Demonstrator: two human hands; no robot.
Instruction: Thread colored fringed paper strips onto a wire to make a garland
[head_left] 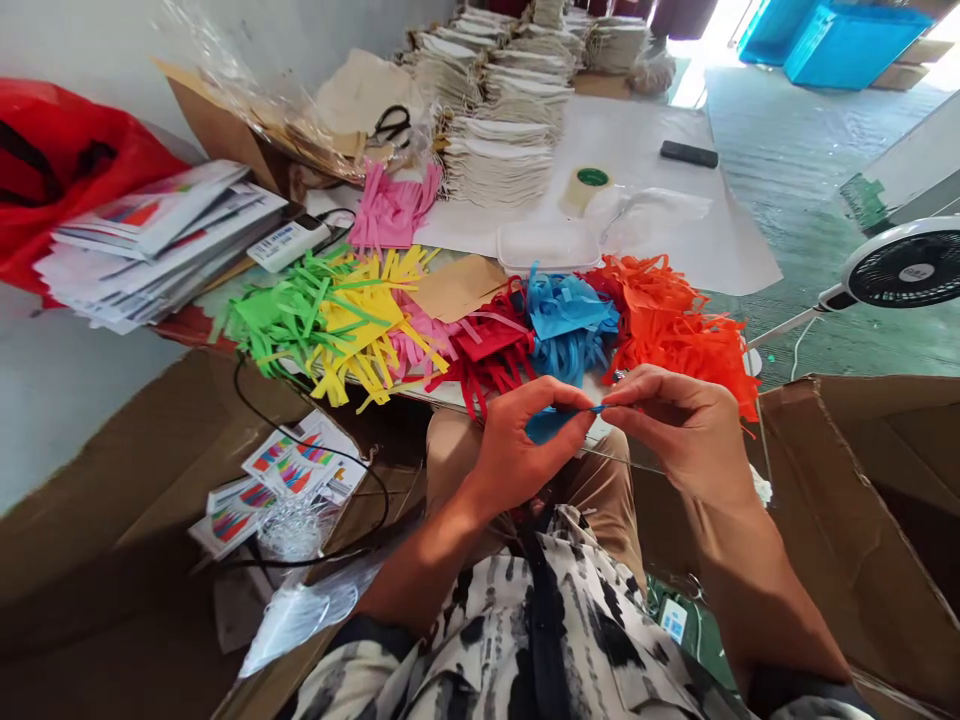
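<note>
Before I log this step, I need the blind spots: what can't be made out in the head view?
All in the head view:
- blue paper piece: pinched between the left hand and the right hand; their fingers cover most of it, so its shape is unclear.
- fan: cut off by the right edge.
- printed cards: print too small to read.
- red bag: cut off by the left edge, contents hidden.
</note>
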